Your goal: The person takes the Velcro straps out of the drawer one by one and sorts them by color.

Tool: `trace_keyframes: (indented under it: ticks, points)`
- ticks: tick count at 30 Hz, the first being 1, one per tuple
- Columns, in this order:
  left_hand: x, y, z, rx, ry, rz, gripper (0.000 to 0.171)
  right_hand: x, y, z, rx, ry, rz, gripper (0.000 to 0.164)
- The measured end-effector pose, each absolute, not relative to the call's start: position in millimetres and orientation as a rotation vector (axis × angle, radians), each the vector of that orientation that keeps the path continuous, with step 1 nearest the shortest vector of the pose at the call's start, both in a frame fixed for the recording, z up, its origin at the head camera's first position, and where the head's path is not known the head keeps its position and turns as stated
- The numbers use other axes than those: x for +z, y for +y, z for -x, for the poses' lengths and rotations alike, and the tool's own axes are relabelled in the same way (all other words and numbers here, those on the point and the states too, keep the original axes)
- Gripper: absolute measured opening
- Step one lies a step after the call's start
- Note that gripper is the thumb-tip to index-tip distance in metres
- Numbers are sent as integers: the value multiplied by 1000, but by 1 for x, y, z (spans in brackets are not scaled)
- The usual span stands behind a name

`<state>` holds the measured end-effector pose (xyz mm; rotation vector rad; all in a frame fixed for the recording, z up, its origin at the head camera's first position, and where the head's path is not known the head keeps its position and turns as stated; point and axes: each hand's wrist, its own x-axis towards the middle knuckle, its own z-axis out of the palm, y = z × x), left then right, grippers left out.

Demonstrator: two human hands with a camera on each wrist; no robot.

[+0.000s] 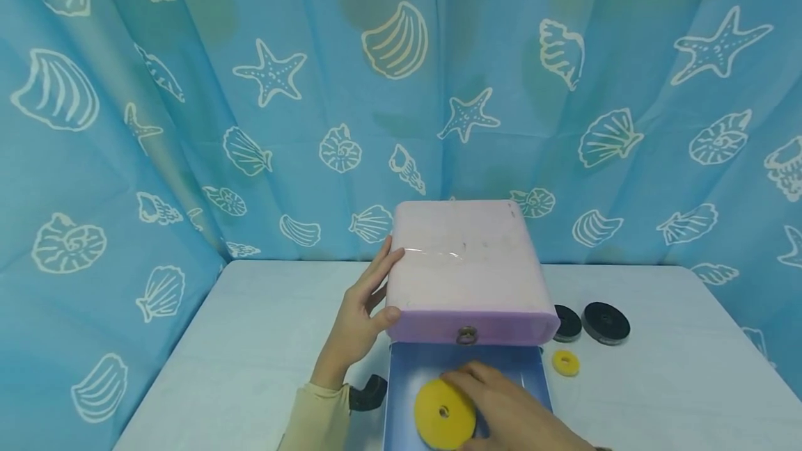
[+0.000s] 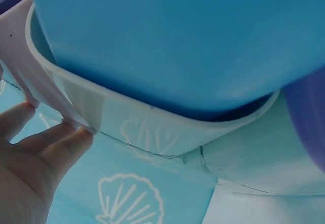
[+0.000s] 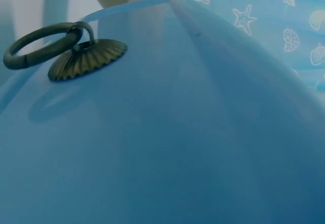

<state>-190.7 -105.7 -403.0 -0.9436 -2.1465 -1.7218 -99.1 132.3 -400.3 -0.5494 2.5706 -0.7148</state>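
A pink and purple drawer box [image 1: 464,263] stands at the table's middle, its lower blue drawer [image 1: 526,371] pulled out toward me. My left hand [image 1: 354,322] rests against the box's left side, fingers extended along it and the thumb by its front corner. In the left wrist view, the fingertips [image 2: 80,138] touch the pale box wall. Inside the drawer lies a thick yellow disc [image 1: 443,413] with a small centre hole. My right hand [image 1: 507,402] grips its right edge. The right wrist view shows only the drawer's blue front [image 3: 177,117] with its brass ring pull [image 3: 40,46]; the hand is hidden there.
To the right of the box lie two black discs, a smaller one [image 1: 567,323] and a larger one [image 1: 606,322], and a small yellow ring [image 1: 566,362]. A black bent piece [image 1: 368,394] is beside my left wrist. A blue shell-patterned curtain [image 1: 401,110] hangs behind the white table [image 1: 269,326].
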Motion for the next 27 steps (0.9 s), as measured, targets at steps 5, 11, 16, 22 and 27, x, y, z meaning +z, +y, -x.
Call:
trace_keyframes:
  ticks: [5, 11, 16, 22, 27]
  points:
    - [-404, -107, 192, -1727, -2137, 944, 79, -398, 133, 101, -787, 2551, 477, 84]
    - [-405, -106, 193, -1726, -2143, 936, 79, -394, 138, 97, -888, 2565, 487, 87]
    - [-405, -105, 192, -1725, -2145, 928, 79, -392, 141, 97, -925, 2585, 467, 88]
    - [-403, -105, 191, -1717, -2160, 915, 78, -389, 148, 93, -948, 2609, 425, 90]
    - [-404, -105, 191, -1717, -2146, 927, 79, -388, 155, 91, -958, 2628, 391, 92]
